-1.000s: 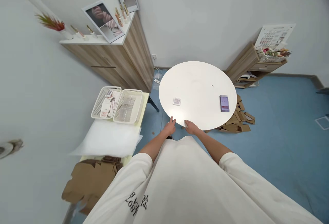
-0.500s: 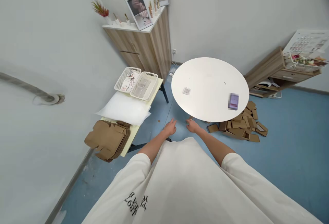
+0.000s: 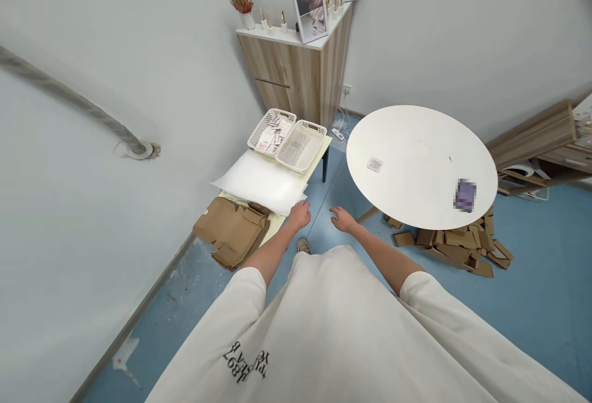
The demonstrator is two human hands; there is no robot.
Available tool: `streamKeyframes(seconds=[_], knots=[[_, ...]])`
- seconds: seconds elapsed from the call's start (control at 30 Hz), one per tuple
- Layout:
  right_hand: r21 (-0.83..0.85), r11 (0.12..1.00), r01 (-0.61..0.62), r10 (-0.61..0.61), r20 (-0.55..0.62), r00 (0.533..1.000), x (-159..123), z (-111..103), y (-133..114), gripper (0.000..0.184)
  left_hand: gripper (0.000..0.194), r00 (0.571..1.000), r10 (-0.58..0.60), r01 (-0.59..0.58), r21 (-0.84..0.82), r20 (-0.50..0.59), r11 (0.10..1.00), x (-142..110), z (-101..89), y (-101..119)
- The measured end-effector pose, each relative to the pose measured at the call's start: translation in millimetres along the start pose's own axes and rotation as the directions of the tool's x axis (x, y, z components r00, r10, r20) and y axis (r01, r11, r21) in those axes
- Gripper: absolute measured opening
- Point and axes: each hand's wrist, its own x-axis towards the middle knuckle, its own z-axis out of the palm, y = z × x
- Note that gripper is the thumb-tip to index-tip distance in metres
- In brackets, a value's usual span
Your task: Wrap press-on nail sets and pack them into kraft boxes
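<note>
Left hand (image 3: 300, 215), right hand (image 3: 343, 220) flanking open floor (image 3: 320, 224)

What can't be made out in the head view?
- Purple item on the round white table: pixelated, so its print and kind are unreadable.
- Small clear square packet on the table: too small to read.
- Paper packets in the white basket: too small to read.
- Wooden shelf unit: cut off by the right edge.
</note>
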Motion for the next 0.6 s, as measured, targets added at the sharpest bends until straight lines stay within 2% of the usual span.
streamKeyframes(seconds=[0.13,0.27,0.37,0.47,0.6], knots=[[0.02,1.0,0.002,-0.001,-0.01,1.0,29.7,22.3,-39.7,0.05,0.04,0.997,-0.08,0.081,0.036,-0.022,0.996,10.9,-22.5,-62.7],[0.054,0.998,-0.024,0.024,-0.006,1.0,55.8,39.6,-70.2,0.05,0.041,0.991,-0.12,0.115,0.068,0.062,0.991,27.4,-34.7,-109.5],[0.052,0.998,-0.029,0.029,0.001,1.0,71.0,46.1,-88.3,0.049,0.047,0.979,-0.137,0.128,0.064,0.149,0.99,37.6,-34.7,-128.6],[0.034,0.999,-0.034,0.034,-0.005,0.999,82.6,48.5,-102.6,0.049,0.05,0.966,-0.151,0.145,0.045,0.21,0.988,43.1,-32.2,-137.1],[0.05,0.996,-0.076,0.077,-0.019,0.997,93.5,50.4,-116.4,0.048,0.05,0.979,-0.102,0.102,0.011,0.178,0.995,44.4,-33.4,-141.8]])
